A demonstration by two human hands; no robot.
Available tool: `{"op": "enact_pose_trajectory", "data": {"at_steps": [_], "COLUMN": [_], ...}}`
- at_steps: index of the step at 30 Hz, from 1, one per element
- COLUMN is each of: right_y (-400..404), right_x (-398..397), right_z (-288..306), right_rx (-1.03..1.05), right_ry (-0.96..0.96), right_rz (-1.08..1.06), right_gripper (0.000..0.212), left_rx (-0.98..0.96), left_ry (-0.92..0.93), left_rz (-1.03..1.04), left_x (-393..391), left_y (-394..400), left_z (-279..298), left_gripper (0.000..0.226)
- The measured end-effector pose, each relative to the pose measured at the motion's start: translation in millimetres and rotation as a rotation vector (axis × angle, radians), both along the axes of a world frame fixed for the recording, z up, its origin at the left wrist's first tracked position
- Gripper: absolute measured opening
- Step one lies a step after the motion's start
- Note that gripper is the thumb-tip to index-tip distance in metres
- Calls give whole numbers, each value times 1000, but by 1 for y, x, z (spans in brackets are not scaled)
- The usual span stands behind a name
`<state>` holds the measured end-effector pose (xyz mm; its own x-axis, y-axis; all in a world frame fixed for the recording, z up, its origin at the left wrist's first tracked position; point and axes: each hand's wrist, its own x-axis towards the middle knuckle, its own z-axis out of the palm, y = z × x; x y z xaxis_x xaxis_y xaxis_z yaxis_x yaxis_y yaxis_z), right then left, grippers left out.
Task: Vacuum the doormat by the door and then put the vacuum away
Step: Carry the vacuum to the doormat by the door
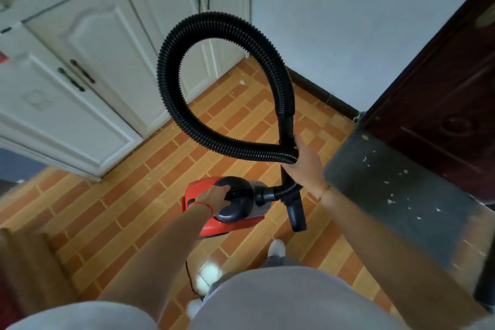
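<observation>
In the head view, the left hand (214, 197) gripped the black handle on top of the red vacuum (227, 206), which sat low at the centre of the frame, whether lifted or on the floor I could not tell. The right hand (304, 161) was clamped round the wand and a bunched turn of the hose (187, 67), whose loop rose toward 12 o'clock. The nozzle (296, 211) hung just right of the vacuum body. The doormat (396, 195) lay at 3 o'clock beside the dark door (442, 104), pale flecks scattered across it.

Judging by those flecks, the mat was not yet vacuumed; cleaning and stowing both remained. The white cabinets (88, 67) stood at 10 o'clock. The cord was barely visible, the mat's near edge blurred, and the door was cut off by the frame.
</observation>
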<state>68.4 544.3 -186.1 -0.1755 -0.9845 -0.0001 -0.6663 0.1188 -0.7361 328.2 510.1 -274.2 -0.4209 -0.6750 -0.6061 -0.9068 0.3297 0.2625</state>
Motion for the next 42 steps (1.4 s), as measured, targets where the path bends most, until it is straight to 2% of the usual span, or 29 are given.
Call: {"op": "enact_pose_trajectory", "data": {"at_steps": [12,16,24,30,36,42], "right_y": [-73,-99,-166,-223,-267,-304], "right_x": [-148,-187,-258,-309,-352,-390], "right_z": [15,7,-5,-15,-28,-71], "right_rx": [-40,-32,-31,57,88,123], "right_ry": [29,38,22,1,-32,-31], "right_rz": [-144,-211,-303,-425,-420,-376], "right_gripper": [32,29,37,36,38,37], "left_rx": [-54,-39,16,38,23,25], "left_ry": [23,23,11,-12,-23,-53], "left_rz": [-111,-162,-252,-333,-356,-342], "left_x": [-161,-206,-292,-350,-393,-428], "left_y": [-99,-137,-226,-297,-345,-371], "left_z": [7,0,-16,-22,-36,-71], "left_gripper": [35,35,37,38,41,40]}}
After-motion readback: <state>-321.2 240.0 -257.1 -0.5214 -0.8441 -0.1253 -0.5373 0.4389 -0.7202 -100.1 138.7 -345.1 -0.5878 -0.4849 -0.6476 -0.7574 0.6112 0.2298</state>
